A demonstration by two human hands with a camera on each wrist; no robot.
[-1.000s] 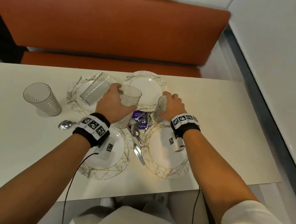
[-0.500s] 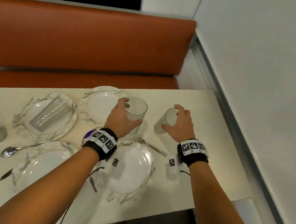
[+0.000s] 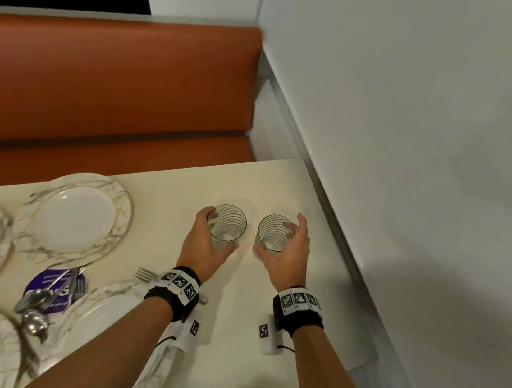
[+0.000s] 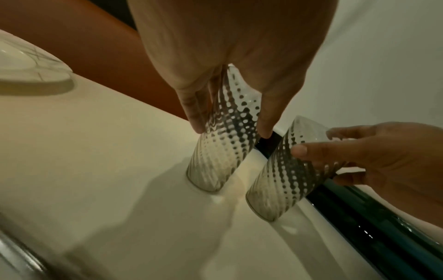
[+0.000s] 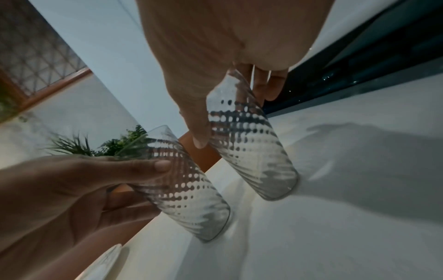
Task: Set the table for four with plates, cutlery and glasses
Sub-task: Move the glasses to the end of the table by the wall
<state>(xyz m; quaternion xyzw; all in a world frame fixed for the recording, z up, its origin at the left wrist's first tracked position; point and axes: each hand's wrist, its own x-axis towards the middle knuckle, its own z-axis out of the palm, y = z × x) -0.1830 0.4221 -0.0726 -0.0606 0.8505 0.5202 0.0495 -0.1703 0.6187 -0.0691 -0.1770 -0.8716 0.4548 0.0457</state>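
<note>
Two clear ribbed glasses stand upright side by side near the right end of the cream table point(image 3: 159, 223). My left hand point(image 3: 205, 245) grips the left glass point(image 3: 226, 226), whose base rests on the table in the left wrist view point(image 4: 215, 170). My right hand point(image 3: 289, 253) grips the right glass point(image 3: 272, 235) point(image 5: 254, 151), thumb on its near side. Several white marble-rimmed plates lie to the left, the nearest whole one point(image 3: 75, 219) at the far edge. A fork point(image 3: 148, 275) and spoons point(image 3: 34, 298) lie between the plates.
A white wall point(image 3: 416, 150) runs along the table's right edge, close to the right glass. An orange bench seat point(image 3: 109, 83) backs the far side. A purple card point(image 3: 51, 289) lies under the cutlery. Bare tabletop shows around the two glasses.
Both hands carried their glasses from the middle of the plates to the table's right end and lowered them onto it side by side. My head has turned right.
</note>
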